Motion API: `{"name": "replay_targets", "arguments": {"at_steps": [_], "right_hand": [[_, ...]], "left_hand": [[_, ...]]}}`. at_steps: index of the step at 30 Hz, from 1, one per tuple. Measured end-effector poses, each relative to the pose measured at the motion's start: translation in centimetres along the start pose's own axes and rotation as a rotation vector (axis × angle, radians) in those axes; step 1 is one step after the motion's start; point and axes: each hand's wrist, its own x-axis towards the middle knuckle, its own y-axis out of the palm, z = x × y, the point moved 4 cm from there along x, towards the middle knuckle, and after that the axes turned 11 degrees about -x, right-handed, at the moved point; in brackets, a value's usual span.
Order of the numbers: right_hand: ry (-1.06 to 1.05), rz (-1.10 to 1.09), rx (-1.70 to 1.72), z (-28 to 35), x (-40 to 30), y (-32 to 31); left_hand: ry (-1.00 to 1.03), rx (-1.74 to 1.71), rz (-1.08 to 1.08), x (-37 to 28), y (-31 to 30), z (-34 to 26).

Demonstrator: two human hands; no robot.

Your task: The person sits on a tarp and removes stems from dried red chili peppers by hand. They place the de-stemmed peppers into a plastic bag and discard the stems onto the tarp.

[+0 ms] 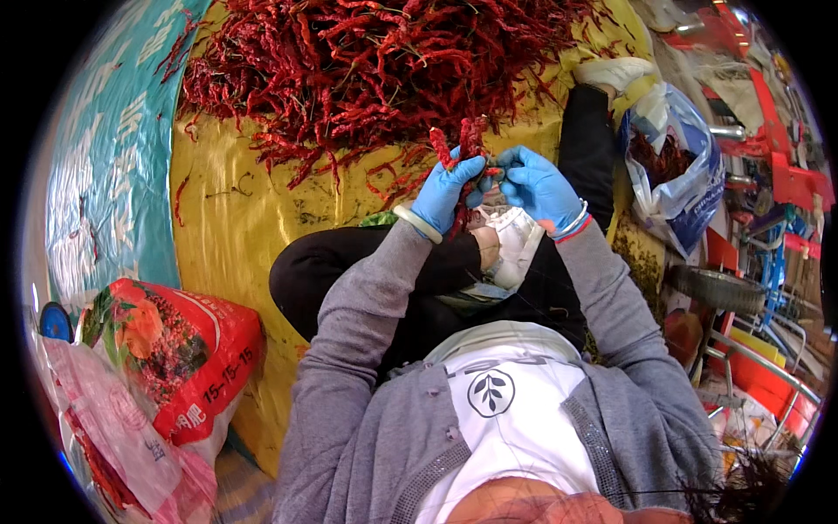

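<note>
My left hand (445, 190), in a blue disposable glove, grips a small bunch of dried red chili peppers (469, 141). Some peppers stick up above the fingers and others hang below the palm. Close beside it my right hand (538, 187), gloved the same way, has its thumb and fingertips together at the end of a pepper by the bunch. Whether a stem is pinched there is too small to make out. Beyond both hands spreads a large heap of dried red chili peppers (386, 72) on a yellow plastic sheet (229, 262).
A blue and white plastic bag (681, 190) holding dark dried stuff stands at the right. A red printed sack (196, 354) and a pink plastic bag (124, 406) lie at the left, near a teal sheet (111, 177). A rubber wheel (717, 288) and metal frames fill the right edge.
</note>
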Motion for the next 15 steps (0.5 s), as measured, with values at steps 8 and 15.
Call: {"name": "replay_targets", "arguments": {"at_steps": [8, 15], "right_hand": [[-0.091, -0.083, -0.272, 0.6, 0.3, 0.9], [-0.286, -0.298, -0.262, 1.9, 0.0, -1.7]], "left_hand": [[0.003, 0.091, 0.023, 0.9, -1.7, 1.3], [-0.148, -0.060, 0.068, 0.6, -1.1, 1.4]]}}
